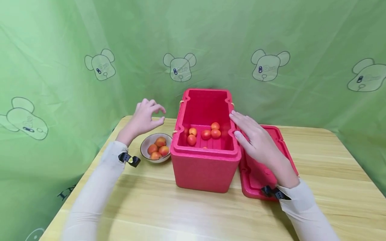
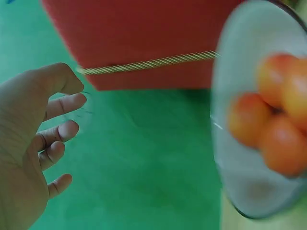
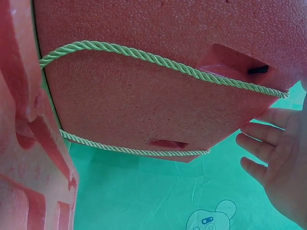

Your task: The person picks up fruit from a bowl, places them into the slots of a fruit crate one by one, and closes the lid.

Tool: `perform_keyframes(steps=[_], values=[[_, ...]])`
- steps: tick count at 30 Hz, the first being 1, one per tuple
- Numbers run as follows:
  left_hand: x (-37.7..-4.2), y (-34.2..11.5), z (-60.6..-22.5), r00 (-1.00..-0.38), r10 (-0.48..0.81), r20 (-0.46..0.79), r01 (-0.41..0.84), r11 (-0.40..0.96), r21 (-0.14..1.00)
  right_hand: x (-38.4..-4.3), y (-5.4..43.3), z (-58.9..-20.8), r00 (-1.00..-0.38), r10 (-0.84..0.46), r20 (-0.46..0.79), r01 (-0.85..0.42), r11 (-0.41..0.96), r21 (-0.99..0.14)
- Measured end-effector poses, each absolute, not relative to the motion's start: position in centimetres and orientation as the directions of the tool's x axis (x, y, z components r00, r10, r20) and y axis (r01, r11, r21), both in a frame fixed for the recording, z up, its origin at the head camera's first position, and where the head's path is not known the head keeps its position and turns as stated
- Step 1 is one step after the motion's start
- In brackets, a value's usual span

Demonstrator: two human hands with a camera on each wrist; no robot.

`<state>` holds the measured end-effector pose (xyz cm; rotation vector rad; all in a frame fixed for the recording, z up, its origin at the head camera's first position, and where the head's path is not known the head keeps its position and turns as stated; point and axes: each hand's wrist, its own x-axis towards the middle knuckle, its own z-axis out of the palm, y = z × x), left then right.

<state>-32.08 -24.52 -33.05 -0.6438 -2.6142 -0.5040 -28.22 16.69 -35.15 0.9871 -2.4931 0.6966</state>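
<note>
A red foam box [image 1: 205,170] stands with its top off, and several small orange-red round fruits [image 1: 206,135] lie on its floor. To its left is a white bowl [image 1: 145,144] with a dark rim, holding several more orange fruits [image 1: 161,141]. My left hand [image 1: 144,117] hovers above and behind the bowl, fingers loosely bent and thumb apart, with nothing in it. In the left wrist view that hand [image 2: 29,124] shows beside the box's roped side. My right hand [image 1: 256,140] rests at the box's right rim, fingers extended.
The red lid [image 1: 283,154] lies on the wooden table [image 1: 322,167], right of the box and under my right forearm. Twisted cords [image 3: 144,55] run along the box's side. A green curtain [image 1: 217,33] with bear-head drawings hangs behind the table.
</note>
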Motion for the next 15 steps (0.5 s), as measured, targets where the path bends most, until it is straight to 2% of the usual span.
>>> perform_keyframes(steps=[8, 15], values=[[-32.5, -26.0, -36.0, -0.862, 0.426, 0.277, 0.478, 0.864, 0.16, -28.2, 16.7, -35.1, -0.676, -0.531, 0.511, -0.718, 0.631, -0.293], [-32.3, -26.4, -37.5, -0.871, 0.461, 0.173, 0.483, 0.867, 0.123, -28.4, 16.7, -35.3, -0.663, -0.535, 0.523, -0.729, 0.619, -0.291]])
